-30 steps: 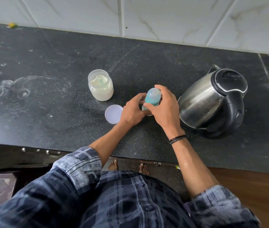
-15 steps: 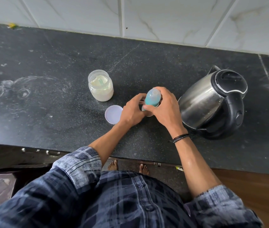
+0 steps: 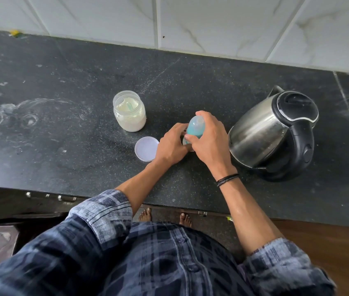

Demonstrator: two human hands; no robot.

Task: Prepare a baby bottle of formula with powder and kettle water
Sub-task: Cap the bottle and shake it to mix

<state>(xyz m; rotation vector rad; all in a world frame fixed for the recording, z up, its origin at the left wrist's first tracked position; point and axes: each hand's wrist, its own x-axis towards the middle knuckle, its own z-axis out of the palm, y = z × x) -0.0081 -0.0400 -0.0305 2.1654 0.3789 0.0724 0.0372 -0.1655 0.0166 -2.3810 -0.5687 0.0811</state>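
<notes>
We hold the bottle [image 3: 195, 129] upright on the dark counter [image 3: 62, 150] with both hands: our left hand [image 3: 170, 145] grips its lower part, mostly hiding it, and our right hand [image 3: 209, 142] curls round its teal top. An open jar [image 3: 129, 113] of pale powder stands behind and to the left, with a scoop handle sticking out of the powder. Its lid [image 3: 146, 148] lies flat just beside our left hand. The steel kettle [image 3: 274, 131], black lid shut, stands near our right hand. A dark band [image 3: 227, 180] circles our right wrist
</notes>
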